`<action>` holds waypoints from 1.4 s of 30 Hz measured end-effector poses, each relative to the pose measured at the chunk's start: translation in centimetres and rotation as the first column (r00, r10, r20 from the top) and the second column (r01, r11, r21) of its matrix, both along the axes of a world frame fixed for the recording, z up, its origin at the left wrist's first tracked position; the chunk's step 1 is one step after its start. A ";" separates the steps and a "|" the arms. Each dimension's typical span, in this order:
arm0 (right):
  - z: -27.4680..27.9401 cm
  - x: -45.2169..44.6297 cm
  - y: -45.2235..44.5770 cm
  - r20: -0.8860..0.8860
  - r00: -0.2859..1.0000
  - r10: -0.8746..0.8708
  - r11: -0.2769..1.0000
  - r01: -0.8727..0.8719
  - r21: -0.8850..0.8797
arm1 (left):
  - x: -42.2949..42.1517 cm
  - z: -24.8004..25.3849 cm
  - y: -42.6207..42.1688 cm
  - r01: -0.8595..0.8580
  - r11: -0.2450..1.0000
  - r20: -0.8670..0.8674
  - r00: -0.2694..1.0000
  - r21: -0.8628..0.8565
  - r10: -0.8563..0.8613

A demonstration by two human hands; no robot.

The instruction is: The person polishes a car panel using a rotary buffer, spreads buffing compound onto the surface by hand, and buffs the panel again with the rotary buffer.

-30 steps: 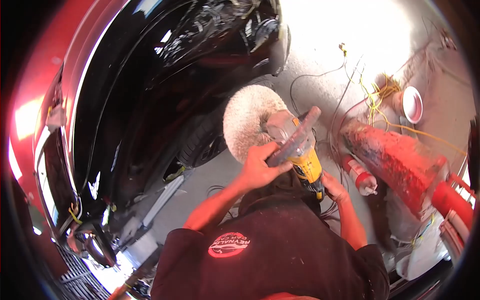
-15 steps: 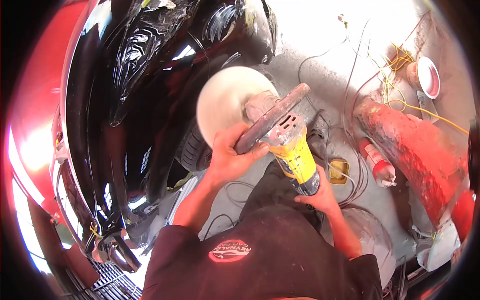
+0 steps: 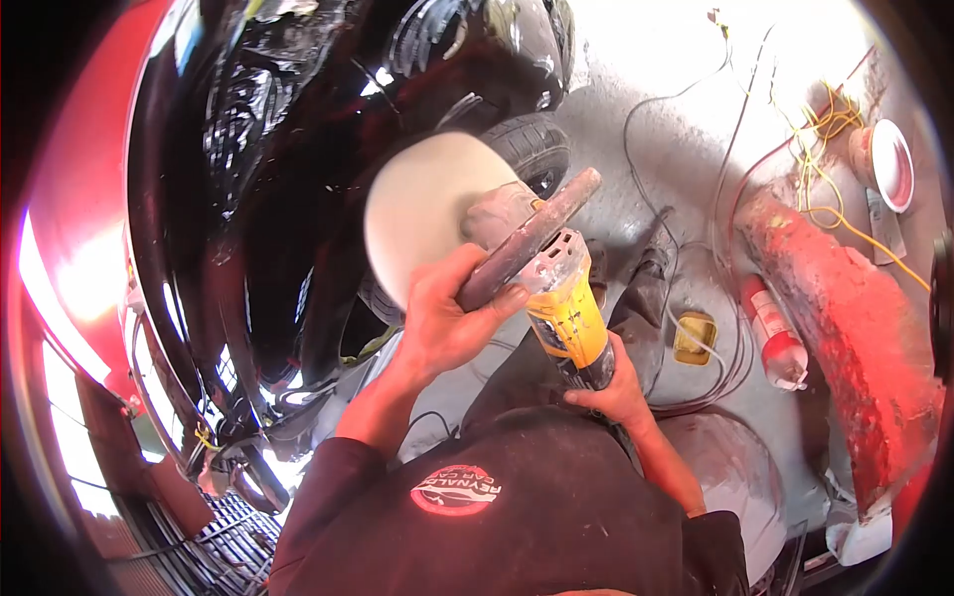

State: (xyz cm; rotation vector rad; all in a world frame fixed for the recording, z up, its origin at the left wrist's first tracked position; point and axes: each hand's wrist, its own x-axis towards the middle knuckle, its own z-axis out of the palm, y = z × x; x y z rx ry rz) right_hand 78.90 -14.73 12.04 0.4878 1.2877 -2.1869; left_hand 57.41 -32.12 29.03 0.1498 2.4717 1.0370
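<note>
Both hands hold a yellow and black polisher point(image 3: 568, 320) in front of my body. My left hand point(image 3: 447, 313) is wrapped round the near end of its dark side bar handle point(image 3: 527, 241). Round the black rear end of the body, my right hand point(image 3: 611, 389) is closed. A large pale polishing pad point(image 3: 422, 204), blurred at its rim, faces the glossy black car panel point(image 3: 288, 189) on the left. Whether the pad touches the panel I cannot tell. The panel mirrors bright lights.
A car tyre point(image 3: 529, 149) shows behind the pad. Cables point(image 3: 720, 368) run over the floor, with a yellow cord point(image 3: 845, 233) at right. A yellow tray point(image 3: 695, 338), a red-and-white bottle point(image 3: 775, 338) and a red, worn post point(image 3: 845, 338) stand or lie to the right.
The polisher and both hands have shifted slightly left towards the black panel. My view has moved too, so the floor items appear farther right. Both grips stay the same.
</note>
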 end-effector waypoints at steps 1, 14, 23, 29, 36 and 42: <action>-0.4 0.1 -0.7 0.012 1.000 -0.009 1.000 0.009 -0.017 | -0.2 -0.1 0.1 0.015 1.000 -0.012 1.000 -0.005 -0.015; -3.4 -1.5 -3.9 0.057 0.988 -0.143 0.990 0.144 -0.009 | -4.8 -4.8 3.5 0.179 0.982 -0.199 0.962 -0.065 -0.189; -2.7 0.9 -3.7 0.055 0.998 -0.042 0.994 0.047 -0.097 | -1.5 -0.9 2.8 0.158 0.967 -0.150 0.970 -0.199 -0.190; -2.1 -2.1 -2.3 0.019 0.997 -0.081 0.996 0.081 -0.043 | -3.6 -0.7 4.5 0.188 0.962 -0.257 0.937 -0.196 -0.236; -1.8 -2.9 -1.3 -0.034 0.999 -0.032 0.998 0.034 0.058 | -3.7 -0.8 3.5 0.197 0.973 -0.334 0.915 -0.119 -0.226; -0.3 -1.5 -0.9 -0.002 1.000 0.012 0.997 -0.012 0.079 | -1.8 -0.9 1.8 0.128 0.991 -0.292 0.947 -0.037 -0.133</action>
